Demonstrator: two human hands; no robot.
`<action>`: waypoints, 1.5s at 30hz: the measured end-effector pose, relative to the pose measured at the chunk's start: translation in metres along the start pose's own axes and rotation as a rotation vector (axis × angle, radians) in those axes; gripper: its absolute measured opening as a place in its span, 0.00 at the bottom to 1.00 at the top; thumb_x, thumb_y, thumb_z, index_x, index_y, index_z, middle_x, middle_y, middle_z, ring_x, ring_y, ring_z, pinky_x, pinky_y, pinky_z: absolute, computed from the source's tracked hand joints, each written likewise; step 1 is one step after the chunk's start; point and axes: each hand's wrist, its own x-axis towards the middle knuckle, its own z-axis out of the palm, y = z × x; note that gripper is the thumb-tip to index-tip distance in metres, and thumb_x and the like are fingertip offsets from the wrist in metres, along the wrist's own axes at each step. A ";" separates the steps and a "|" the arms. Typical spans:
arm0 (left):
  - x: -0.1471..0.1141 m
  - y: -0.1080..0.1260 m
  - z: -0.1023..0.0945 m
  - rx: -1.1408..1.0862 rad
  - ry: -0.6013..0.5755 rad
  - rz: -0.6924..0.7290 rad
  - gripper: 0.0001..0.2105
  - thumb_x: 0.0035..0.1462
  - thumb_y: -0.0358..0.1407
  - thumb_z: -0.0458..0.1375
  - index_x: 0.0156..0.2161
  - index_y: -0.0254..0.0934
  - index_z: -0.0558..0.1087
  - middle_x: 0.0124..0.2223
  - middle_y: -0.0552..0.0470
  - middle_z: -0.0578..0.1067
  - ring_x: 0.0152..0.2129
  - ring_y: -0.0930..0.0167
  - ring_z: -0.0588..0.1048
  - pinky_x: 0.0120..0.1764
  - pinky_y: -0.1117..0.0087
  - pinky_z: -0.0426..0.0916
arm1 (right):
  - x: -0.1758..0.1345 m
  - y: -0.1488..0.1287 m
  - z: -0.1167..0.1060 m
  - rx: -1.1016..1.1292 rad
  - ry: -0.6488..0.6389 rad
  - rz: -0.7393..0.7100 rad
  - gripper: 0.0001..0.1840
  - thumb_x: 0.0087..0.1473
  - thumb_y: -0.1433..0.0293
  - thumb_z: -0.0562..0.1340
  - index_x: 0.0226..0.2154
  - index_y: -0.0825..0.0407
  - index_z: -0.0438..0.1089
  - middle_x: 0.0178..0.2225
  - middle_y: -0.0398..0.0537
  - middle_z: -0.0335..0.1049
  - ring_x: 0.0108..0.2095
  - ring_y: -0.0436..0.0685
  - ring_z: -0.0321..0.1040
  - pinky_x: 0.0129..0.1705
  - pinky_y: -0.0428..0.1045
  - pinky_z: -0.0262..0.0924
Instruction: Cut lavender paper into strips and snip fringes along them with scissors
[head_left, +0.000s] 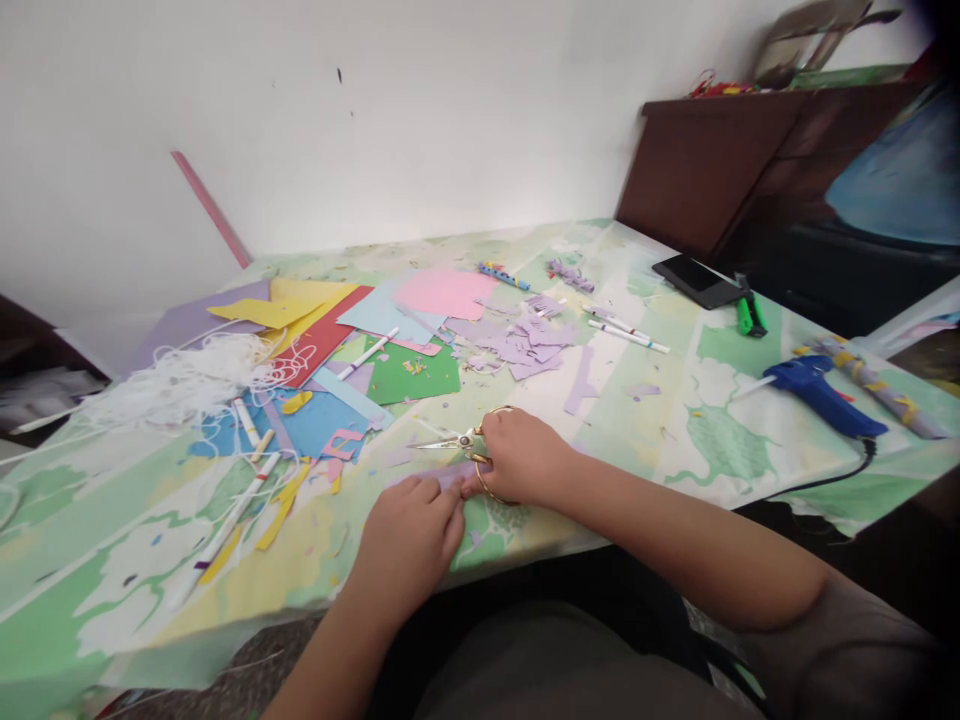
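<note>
My right hand (523, 456) is closed around the gold handles of a pair of scissors (450, 442), whose silver blades point left and look nearly closed. Just below the blades, a light purple paper strip (429, 473) lies at the near side of the table. My left hand (411, 530) is closed over that strip, fingers bent and together, its fingertips meeting those of the right hand. Most of the strip is hidden under the fingers.
Left are tangled white string (187, 380), coloured paper sheets (322, 335) and markers (247, 425). Purple scraps (532, 345) lie beyond my hands. To the right are a phone (696, 280), a green tool (750, 313) and a corded blue glue gun (821, 395).
</note>
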 end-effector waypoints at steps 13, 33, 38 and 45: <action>-0.001 -0.001 0.004 0.026 0.025 0.010 0.13 0.51 0.34 0.43 0.38 0.36 0.67 0.23 0.50 0.68 0.23 0.71 0.64 0.27 0.69 0.58 | -0.001 0.030 -0.010 0.057 -0.184 0.226 0.29 0.28 0.45 0.53 0.27 0.53 0.61 0.27 0.50 0.65 0.25 0.55 0.61 0.19 0.45 0.46; 0.032 0.027 -0.008 -0.020 0.032 0.162 0.08 0.49 0.29 0.46 0.28 0.37 0.68 0.27 0.50 0.68 0.27 0.70 0.64 0.30 0.67 0.60 | -0.050 0.078 -0.034 0.017 0.006 0.107 0.23 0.38 0.48 0.49 0.22 0.52 0.61 0.22 0.45 0.63 0.21 0.50 0.57 0.19 0.45 0.42; 0.018 0.023 0.010 -0.007 0.244 0.223 0.09 0.46 0.27 0.49 0.34 0.34 0.68 0.34 0.48 0.70 0.37 0.65 0.63 0.37 0.63 0.59 | -0.082 0.075 -0.034 -0.179 -0.105 0.026 0.23 0.38 0.50 0.50 0.23 0.53 0.63 0.23 0.50 0.64 0.25 0.57 0.60 0.22 0.47 0.47; 0.013 0.025 0.010 0.006 0.263 0.192 0.11 0.45 0.28 0.50 0.36 0.34 0.68 0.34 0.48 0.71 0.34 0.65 0.64 0.35 0.61 0.61 | -0.091 0.068 -0.035 -0.197 -0.246 0.050 0.21 0.41 0.54 0.49 0.23 0.55 0.64 0.22 0.52 0.64 0.24 0.58 0.61 0.22 0.49 0.49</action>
